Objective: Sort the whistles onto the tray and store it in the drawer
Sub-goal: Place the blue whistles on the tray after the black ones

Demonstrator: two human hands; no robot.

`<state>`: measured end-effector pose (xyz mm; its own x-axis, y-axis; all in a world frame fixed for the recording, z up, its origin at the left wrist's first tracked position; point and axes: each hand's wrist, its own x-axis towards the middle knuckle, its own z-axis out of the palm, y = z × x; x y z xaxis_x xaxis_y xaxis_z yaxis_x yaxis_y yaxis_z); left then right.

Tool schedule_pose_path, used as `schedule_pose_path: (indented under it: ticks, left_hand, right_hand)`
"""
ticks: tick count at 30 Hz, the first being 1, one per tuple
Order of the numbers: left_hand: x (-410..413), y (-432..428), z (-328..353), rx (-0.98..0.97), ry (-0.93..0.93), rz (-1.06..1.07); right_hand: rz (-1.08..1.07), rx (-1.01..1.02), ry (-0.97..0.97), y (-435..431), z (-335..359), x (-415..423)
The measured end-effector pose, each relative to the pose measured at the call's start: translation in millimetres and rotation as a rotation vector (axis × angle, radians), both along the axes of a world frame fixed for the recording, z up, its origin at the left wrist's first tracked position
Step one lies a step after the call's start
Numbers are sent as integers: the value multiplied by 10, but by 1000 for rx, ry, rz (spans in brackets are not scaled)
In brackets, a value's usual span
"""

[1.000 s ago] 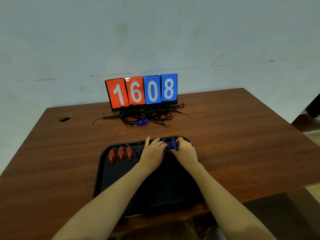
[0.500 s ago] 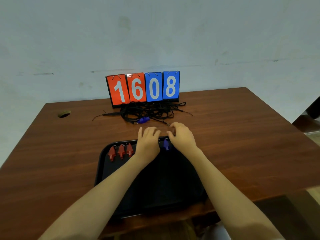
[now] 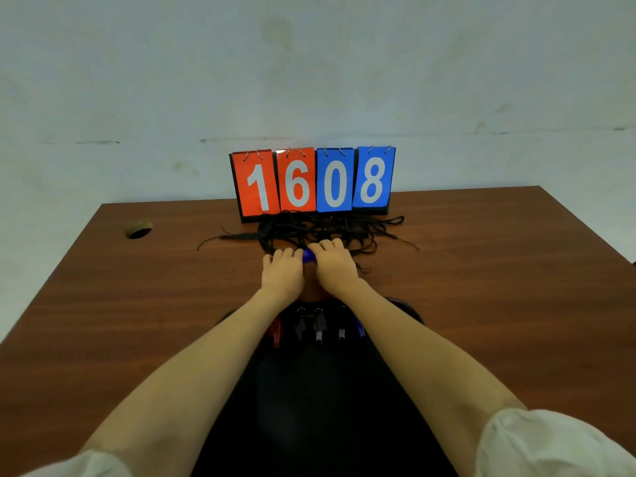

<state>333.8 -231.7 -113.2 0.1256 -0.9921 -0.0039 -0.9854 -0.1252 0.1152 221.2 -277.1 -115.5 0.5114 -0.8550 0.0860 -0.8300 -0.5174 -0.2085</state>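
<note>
Your left hand (image 3: 283, 274) and right hand (image 3: 333, 266) now past black plastic tray (image 3: 409, 309), at far black cord tangle (image 3: 327, 230), together pinching small blue plastic whistle (image 3: 308, 256).

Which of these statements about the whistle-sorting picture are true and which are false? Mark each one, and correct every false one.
1. Both hands meet at a blue whistle by the tangle of black cords. True: the left hand and right hand are on either side of it.
2. The score cards read 1806. False: they read 1608.
3. The tray lies behind the score cards. False: it lies on the near side of the table, under the forearms.
4. Whistles already lie in a row on the tray. True: black whistles show between the forearms.
5. All four score cards are blue. False: two are orange-red, two blue.
</note>
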Motion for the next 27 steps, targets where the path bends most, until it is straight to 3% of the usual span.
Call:
schedule_pose_path:
  ticks: [4, 9, 14, 21, 27]
  left_hand:
    - [-7, -31, -118, -89, -82, -15]
    - [-68, -29, -115, -84, -42, -51]
    - [-235, 78, -13, -121, -35, -123]
    - [-428, 283, 410, -70, 475, -160]
    - [-615, 545, 651, -10, 528, -240]
  right_hand:
    - [-4, -134, -104, -52, -117, -5]
    - [11, 54, -66, -14, -37, -112]
    - [39, 89, -55, 142, 72, -364]
    - [115, 92, -222, 485, 520, -874]
    - [230, 12, -114, 781, 724, -1246]
